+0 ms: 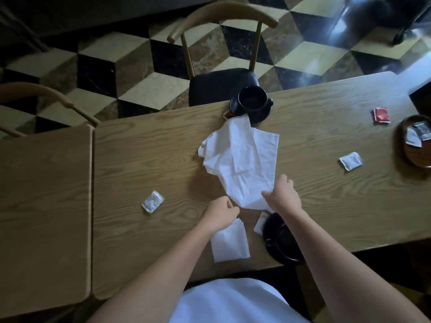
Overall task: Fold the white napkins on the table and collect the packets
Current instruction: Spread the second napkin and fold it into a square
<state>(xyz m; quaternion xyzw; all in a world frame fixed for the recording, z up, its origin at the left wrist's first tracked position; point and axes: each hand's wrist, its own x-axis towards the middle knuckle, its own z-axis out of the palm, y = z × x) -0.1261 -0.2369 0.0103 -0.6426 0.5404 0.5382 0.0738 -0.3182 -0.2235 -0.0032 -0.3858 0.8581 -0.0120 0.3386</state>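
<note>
A large white napkin (242,159) lies rumpled across the middle of the wooden table (140,164), its far tip touching a black saucer. My right hand (283,194) grips its near corner. My left hand (221,212) hovers just left of that corner with curled fingers, holding nothing that I can see. A folded white napkin (229,244) lies under my left wrist. White packets lie at the left (152,202), at the right (350,161) and beside the near saucer (260,222). A red packet (381,115) sits far right.
A black cup on a saucer (251,103) stands at the far edge, another black saucer (283,238) at the near edge. A brown wooden bowl (401,145) with packets sits at the right edge. Two chairs stand behind; a second table (44,206) adjoins on the left.
</note>
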